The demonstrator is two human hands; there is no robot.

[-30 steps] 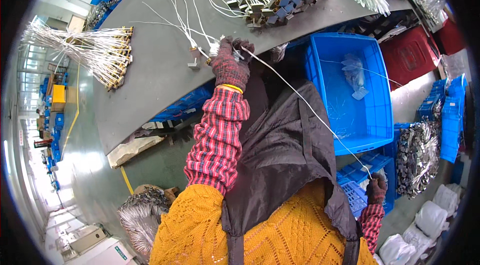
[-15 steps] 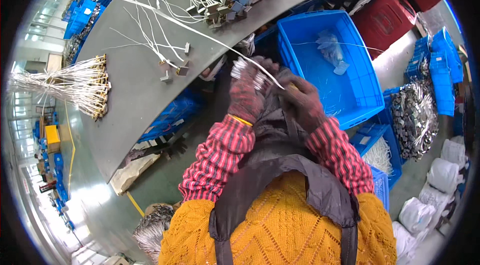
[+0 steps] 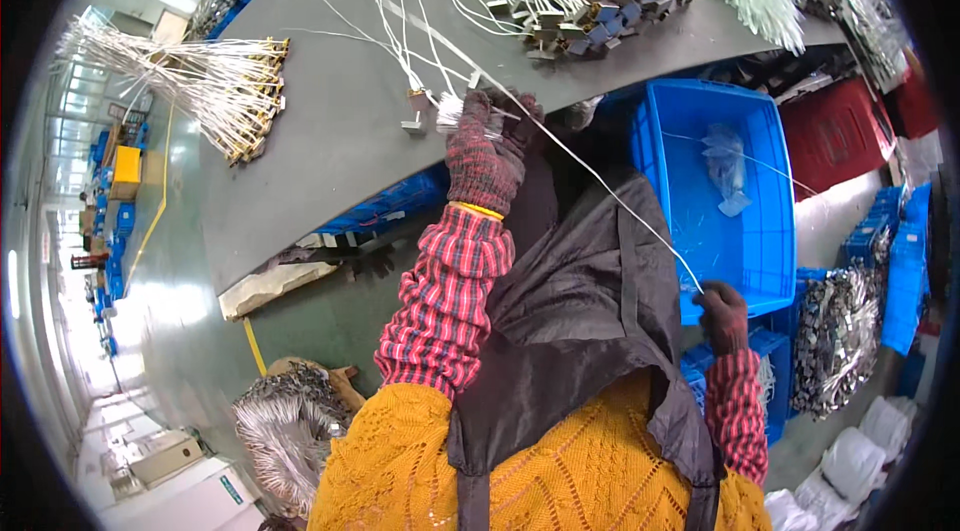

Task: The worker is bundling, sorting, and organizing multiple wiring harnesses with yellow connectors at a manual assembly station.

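Note:
My left hand point(image 3: 487, 156), in a dark red and black knit glove, is closed at the table's near edge around a small bundle of white wires point(image 3: 452, 112). A long, thin white strip point(image 3: 622, 203) runs from the tabletop past my left fingers and down to the right. At its lower end my right hand point(image 3: 722, 317), also gloved, pinches it beside the blue crate's near corner. Just left of the bundle, several loose white wires with small metal connectors point(image 3: 415, 99) lie on the table. The left fingers partly hide the bundle.
On the grey table point(image 3: 330, 161) lie a fanned wire bundle point(image 3: 235, 96) at left and a heap of connector-ended wires point(image 3: 600, 16) at the back. A large blue crate point(image 3: 715, 231) stands at right, with a dark red bin point(image 3: 835, 136) beyond it. More wire bundles point(image 3: 290, 431) sit lower left.
My right hand has moved away from the left, down and to the right, drawing the white strip out long. My left hand stays on the bundle, now at the table edge. The view has shifted.

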